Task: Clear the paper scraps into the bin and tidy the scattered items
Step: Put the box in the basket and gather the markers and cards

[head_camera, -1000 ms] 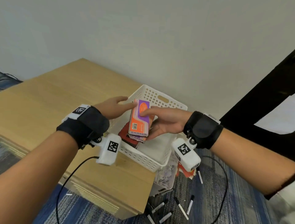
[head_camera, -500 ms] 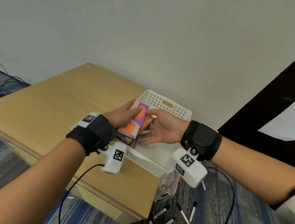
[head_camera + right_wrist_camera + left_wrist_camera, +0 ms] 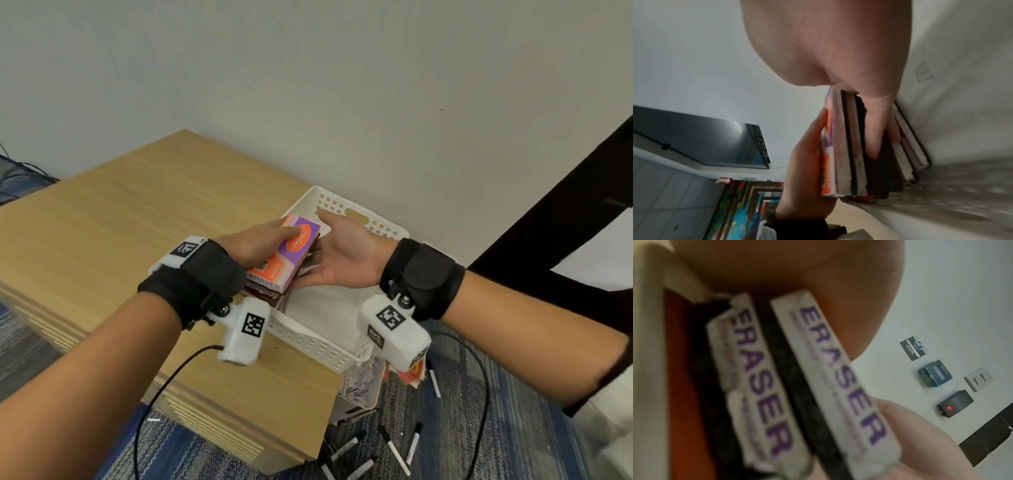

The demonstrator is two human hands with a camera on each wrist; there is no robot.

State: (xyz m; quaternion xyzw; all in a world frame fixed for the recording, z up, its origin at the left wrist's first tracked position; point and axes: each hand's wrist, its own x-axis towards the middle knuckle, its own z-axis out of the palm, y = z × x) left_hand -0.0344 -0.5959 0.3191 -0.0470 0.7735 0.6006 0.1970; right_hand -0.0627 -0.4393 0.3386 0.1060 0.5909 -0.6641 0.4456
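A stack of whiteboard erasers [image 3: 286,255] with orange and purple wrappers leans inside the left part of the white perforated basket [image 3: 318,349] on the desk corner. My left hand [image 3: 274,238] lies on the top eraser's printed face with straight fingers. My right hand [image 3: 329,253] is held flat, palm and straight fingers pressed to the stack's right side. The left wrist view shows two edges printed ERASER [image 3: 838,378] close up. In the right wrist view the erasers [image 3: 846,154] stand on edge, with my right hand's fingers [image 3: 877,123] along their edges and the left hand [image 3: 807,154] on their face.
The wooden desk [image 3: 137,240] stretches left of the basket. Below the desk corner stands a small white bin [image 3: 363,387] with paper scraps, beside an orange packet [image 3: 411,375]. Several markers [image 3: 394,448] lie on the blue carpet. Cables hang from both wrists.
The eraser stack has come down from an upright hold into the basket's left side. My right hand has opened flat against it, and my left hand has slid onto its top face.
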